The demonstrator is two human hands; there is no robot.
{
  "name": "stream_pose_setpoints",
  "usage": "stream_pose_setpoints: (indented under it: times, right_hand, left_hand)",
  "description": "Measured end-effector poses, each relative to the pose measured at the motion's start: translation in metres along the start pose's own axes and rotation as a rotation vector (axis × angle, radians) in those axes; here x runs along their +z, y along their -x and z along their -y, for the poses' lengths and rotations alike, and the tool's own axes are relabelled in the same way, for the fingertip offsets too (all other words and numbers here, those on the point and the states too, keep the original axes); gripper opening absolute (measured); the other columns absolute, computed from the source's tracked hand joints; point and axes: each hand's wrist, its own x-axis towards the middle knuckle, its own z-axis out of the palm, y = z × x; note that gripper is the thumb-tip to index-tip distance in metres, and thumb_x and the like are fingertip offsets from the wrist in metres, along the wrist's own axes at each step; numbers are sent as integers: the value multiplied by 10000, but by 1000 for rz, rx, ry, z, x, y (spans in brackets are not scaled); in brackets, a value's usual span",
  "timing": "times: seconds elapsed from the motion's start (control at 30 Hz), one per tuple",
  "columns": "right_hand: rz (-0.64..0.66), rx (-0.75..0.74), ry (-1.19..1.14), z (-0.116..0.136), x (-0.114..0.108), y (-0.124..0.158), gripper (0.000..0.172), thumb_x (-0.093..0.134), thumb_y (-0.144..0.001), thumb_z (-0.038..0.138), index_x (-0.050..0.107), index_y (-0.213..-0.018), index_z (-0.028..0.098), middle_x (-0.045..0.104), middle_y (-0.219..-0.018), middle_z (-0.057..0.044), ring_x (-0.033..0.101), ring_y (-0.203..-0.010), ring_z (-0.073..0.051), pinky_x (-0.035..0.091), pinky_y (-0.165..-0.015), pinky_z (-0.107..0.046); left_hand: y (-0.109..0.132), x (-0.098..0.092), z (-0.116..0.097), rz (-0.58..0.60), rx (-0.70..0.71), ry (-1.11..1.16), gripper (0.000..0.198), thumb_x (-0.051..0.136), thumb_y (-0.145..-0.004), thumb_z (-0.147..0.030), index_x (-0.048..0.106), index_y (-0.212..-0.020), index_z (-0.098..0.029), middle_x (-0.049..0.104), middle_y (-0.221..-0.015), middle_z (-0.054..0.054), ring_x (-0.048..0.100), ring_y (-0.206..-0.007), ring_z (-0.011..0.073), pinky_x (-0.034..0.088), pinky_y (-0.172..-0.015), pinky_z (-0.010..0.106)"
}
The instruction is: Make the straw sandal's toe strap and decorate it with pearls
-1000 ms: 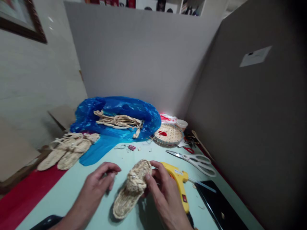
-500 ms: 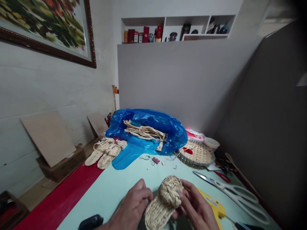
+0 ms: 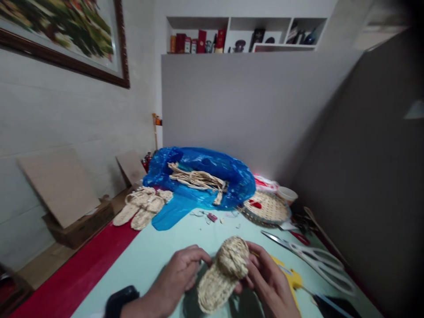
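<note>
The long axis of the woven slipper (image 3: 222,274) ran near-left from the right hand (image 3: 270,279), whose fingers held its toe-end edge; the left hand (image 3: 175,274), fingers curled, was just beside, contact unclear.

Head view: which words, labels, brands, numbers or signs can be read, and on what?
None can be read.
Yellow glue gun: label too blurred.
Red boxes on the shelf: markings too small.
Pale sheet on the right partition: too blurred.
Straw slipper: no lettering visible.
</note>
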Motion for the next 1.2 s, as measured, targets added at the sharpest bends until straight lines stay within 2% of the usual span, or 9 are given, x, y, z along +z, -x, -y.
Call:
stream_pose_setpoints:
  times: [0.13, 0.2, 0.5, 0.6, 0.7, 0.83, 0.93, 1.1, 1.2]
  right_hand:
    - [43, 61, -36, 8, 3, -1, 515, 718, -844, 599, 567, -1138, 204, 588, -729, 43, 603, -482, -153, 470, -527, -285]
    - [24, 60, -25, 9, 4, -2, 512, 691, -851, 603, 544, -1138, 204, 559, -724, 59, 603, -476, -152, 465, -531, -289]
    - [59, 17, 28, 13, 5, 7, 375, 588, -966, 520, 531, -1168, 210, 580, -811, 46, 646, -558, -135, 489, -581, -270]
    - [74, -2, 53, 14, 4, 8, 327, 562, -1000, 478, 537, -1189, 212, 605, -816, 41, 649, -592, -138, 498, -622, -273]
    - [85, -13, 78, 12, 4, 8, 319, 539, -1020, 460, 535, -1218, 211, 617, -802, 37, 657, -640, -153, 507, -677, -288]
    - [106, -7, 90, 8, 6, 10, 344, 522, -1026, 466, 519, -1252, 207, 629, -850, 19, 663, -653, -158, 519, -691, -300]
    - [102, -1, 104, 7, 6, 11, 348, 523, -1025, 472, 524, -1253, 209, 634, -842, 18, 668, -677, -167, 524, -705, -306]
    - [83, -7, 148, 11, 4, 11, 320, 484, -1053, 471, 563, -1246, 229, 656, -747, 27, 665, -758, -190, 523, -759, -314]
    - [56, -19, 172, 12, 2, 10, 314, 483, -1053, 472, 591, -1227, 233, 677, -805, 13, 665, -739, -183, 527, -737, -311]
  left_hand:
    - [-5, -8, 2, 24, -67, 173, 370, 552, -1004, -539, 584, -855, -202, 304, -506, -153, 224, -365, 56, 164, -378, 208]
    - [-5, -10, -1, 36, -98, 222, 411, 560, -964, -611, 566, -883, -208, 244, -511, -162, 166, -420, 60, 133, -413, 199]
    - [7, -2, -17, 7, -181, 265, 394, 611, -932, -612, 630, -1050, -236, 347, -565, -121, 218, -485, 94, 226, -451, 192]
    - [9, 0, -25, 34, -168, 248, 395, 608, -929, -614, 684, -1016, -236, 521, -654, -59, 352, -530, 118, 301, -484, 211]
    - [10, 1, -32, 100, -148, 198, 344, 684, -899, -562, 757, -981, -236, 698, -809, 9, 565, -710, 190, 441, -609, 247]
    - [9, -1, -36, 135, -141, 142, 309, 724, -877, -538, 813, -971, -257, 779, -938, 22, 651, -903, 250, 519, -804, 284]
    - [10, -2, -35, 126, -139, 125, 327, 715, -878, -555, 823, -969, -260, 790, -968, 25, 664, -884, 246, 526, -786, 276]
    - [12, -2, -29, 90, -118, 110, 344, 707, -876, -569, 813, -928, -245, 734, -778, 6, 596, -687, 198, 518, -704, 261]
    - [11, -2, -28, 51, -106, 100, 353, 712, -863, -583, 794, -883, -240, 678, -724, -9, 549, -636, 181, 496, -626, 243]
